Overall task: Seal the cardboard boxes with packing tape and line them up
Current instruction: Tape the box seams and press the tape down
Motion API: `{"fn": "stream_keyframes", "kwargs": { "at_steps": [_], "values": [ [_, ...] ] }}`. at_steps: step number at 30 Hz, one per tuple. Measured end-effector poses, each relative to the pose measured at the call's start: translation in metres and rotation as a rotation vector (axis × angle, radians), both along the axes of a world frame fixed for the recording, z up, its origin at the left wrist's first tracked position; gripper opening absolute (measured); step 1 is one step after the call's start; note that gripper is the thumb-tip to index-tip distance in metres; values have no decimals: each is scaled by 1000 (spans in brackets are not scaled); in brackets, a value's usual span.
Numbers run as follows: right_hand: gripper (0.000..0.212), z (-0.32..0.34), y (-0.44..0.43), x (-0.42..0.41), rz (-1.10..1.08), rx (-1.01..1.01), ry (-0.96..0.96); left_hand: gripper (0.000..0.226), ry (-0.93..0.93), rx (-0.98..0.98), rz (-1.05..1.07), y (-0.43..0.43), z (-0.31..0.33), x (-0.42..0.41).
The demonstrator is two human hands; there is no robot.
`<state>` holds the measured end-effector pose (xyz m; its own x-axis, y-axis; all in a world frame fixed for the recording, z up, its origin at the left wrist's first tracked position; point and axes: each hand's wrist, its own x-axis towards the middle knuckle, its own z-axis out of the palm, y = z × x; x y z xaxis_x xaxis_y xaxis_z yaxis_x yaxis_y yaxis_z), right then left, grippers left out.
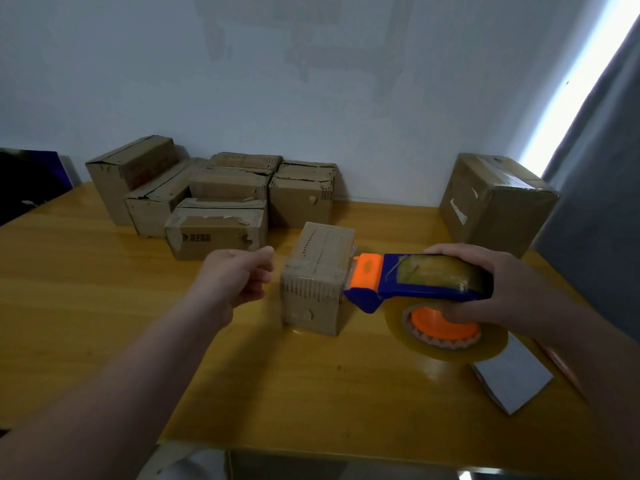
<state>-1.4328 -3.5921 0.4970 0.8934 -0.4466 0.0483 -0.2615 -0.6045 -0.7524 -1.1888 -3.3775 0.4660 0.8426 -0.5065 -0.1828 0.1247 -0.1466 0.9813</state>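
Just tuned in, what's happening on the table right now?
A person is taping a small box in the middle of the table. The right hand grips the tape dispenser, its orange head at the box's right side. The left hand hovers beside the box, loosely curled, holding nothing. More boxes sit bunched by the wall.

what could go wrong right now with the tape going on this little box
1. The left hand is beside the small box but not holding it, so the tape dispenser, pressed against its side by the right hand, may shove the box sideways.
2. If the box slides, the tape will likely go on crooked or wrinkled.
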Motion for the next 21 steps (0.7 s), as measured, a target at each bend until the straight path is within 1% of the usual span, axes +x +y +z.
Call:
{"fn": "stream_keyframes", "kwargs": {
  "at_steps": [3, 7, 13, 17, 21],
  "values": [
    [77, -2, -3, 1, -10, 10, 1, 22, -62, 11, 15, -4, -5, -1],
    [77, -3, -4, 3, -12, 44, 6, 23, -90, 32, 36, -8, -9, -1],
    [76, -14, -2, 9, -3, 120, 57, 22, -12, 68, 26, -12, -23, -1],
    [74, -22, 5, 13, 0, 169, 62, 21, -9, 87, -4, -11, -28, -1],
    [75, -27, 8, 14, -3, 220, 42, 24, -1, 162, -76, -11, -29, -1]
  ]
}}
